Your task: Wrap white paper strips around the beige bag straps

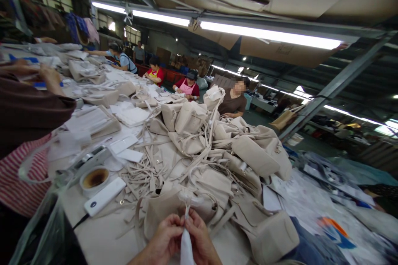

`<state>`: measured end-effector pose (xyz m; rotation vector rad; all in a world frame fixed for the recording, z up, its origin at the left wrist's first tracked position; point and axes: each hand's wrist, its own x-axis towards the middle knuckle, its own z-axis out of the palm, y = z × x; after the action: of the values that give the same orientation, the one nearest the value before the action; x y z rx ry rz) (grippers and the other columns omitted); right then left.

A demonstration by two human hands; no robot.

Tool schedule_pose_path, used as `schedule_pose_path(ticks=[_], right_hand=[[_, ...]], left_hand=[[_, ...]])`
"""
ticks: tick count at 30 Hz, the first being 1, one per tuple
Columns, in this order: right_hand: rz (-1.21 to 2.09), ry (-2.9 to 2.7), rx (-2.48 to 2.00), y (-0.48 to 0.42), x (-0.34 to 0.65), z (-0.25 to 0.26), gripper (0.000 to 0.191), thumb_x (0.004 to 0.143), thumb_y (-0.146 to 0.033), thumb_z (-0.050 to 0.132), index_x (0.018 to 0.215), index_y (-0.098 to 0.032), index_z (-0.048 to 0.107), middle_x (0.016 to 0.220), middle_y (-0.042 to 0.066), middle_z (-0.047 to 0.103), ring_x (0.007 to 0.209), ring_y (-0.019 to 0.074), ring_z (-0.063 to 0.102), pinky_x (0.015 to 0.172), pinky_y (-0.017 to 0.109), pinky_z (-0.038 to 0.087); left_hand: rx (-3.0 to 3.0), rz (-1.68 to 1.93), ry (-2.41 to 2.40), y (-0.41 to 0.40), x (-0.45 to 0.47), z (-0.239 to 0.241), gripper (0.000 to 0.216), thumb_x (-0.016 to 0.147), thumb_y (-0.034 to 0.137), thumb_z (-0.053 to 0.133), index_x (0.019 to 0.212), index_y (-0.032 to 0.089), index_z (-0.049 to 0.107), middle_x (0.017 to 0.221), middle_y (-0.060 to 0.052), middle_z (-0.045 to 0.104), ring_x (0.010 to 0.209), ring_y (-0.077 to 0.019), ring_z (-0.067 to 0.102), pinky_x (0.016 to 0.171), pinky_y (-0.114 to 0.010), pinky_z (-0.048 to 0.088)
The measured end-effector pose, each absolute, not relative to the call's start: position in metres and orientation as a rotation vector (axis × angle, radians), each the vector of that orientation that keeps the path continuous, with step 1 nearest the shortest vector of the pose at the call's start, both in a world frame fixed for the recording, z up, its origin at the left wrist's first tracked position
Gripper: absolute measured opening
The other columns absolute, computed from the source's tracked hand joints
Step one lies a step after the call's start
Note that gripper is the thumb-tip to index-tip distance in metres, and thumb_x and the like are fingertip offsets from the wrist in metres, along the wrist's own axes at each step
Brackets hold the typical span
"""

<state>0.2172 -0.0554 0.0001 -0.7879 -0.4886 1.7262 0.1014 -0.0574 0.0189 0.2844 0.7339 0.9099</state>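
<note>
Low in the middle of the head view, my left hand [165,234] and my right hand [199,230] are side by side with fingertips pinched together. Between them they grip a narrow white wrap [186,248], which looks like thin paper or foam sheet. Its lower end hangs toward me, and a translucent bunched part [188,198] shows above the fingers. Just beyond is a beige handbag [158,211], with its handle curving up near my right fingers. Whether the wrap is around part of this bag I cannot tell.
A large heap of beige bags [192,128] rises ahead. At left are loose straps [146,169], a white power bank [105,196] with a cable, and a round dish [95,178] with brown residue. A co-worker's sleeve [34,107] reaches in; other people work farther along the table.
</note>
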Motion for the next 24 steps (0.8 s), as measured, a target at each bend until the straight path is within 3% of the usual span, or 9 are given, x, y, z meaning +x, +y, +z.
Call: schedule_pose_path(ticks=[4,11,16,21,24], right_hand=[[1.695,-0.464,-0.786,-0.054,0.216,-0.001,0.032,0.060,-0.024,0.089,0.081,-0.017,0.066,0.063,-0.004,0.063,0.053,0.0066,0.052,0.053,0.016,0.039],[1.673,-0.415,-0.855,-0.053,0.213,-0.003,0.036,0.055,-0.025,0.091,0.081,-0.016,0.067,0.070,-0.001,0.069,0.059,0.0091,0.059,0.059,0.019,0.044],[1.663,-0.400,-0.905,-0.054,0.211,0.002,0.038,0.053,-0.029,0.091,0.079,-0.016,0.067,0.069,0.000,0.069,0.054,0.0082,0.055,0.053,0.017,0.040],[1.683,-0.380,-0.916,-0.054,0.211,0.011,0.039,0.056,-0.033,0.090,0.085,-0.015,0.069,0.071,0.000,0.069,0.046,0.0026,0.043,0.049,0.015,0.035],[1.678,-0.408,-0.937,-0.054,0.211,0.013,0.043,0.057,-0.040,0.089,0.088,-0.015,0.071,0.077,0.003,0.071,0.048,0.0028,0.043,0.051,0.016,0.037]], left_hand=[[0.289,0.847,0.741,-0.057,0.098,0.021,0.027,0.044,0.013,0.064,0.067,0.021,0.051,0.061,0.004,0.065,0.061,-0.0145,0.060,0.059,-0.026,0.043],[0.434,0.682,0.924,-0.057,0.095,0.013,0.033,0.057,0.045,0.065,0.076,0.022,0.052,0.066,-0.002,0.069,0.057,-0.0169,0.060,0.056,-0.030,0.046],[0.620,0.779,0.981,-0.057,0.103,0.002,0.036,0.045,0.030,0.072,0.073,0.022,0.051,0.058,0.003,0.063,0.050,-0.0129,0.053,0.051,-0.024,0.038],[1.055,1.026,0.954,-0.059,0.097,0.013,0.010,0.067,0.020,0.061,0.075,0.021,0.055,0.070,-0.001,0.066,0.070,-0.0179,0.062,0.068,-0.028,0.045],[1.233,1.027,1.050,-0.060,0.092,0.020,0.002,0.074,0.019,0.056,0.074,0.021,0.056,0.071,-0.001,0.065,0.071,-0.0187,0.062,0.069,-0.028,0.044]])
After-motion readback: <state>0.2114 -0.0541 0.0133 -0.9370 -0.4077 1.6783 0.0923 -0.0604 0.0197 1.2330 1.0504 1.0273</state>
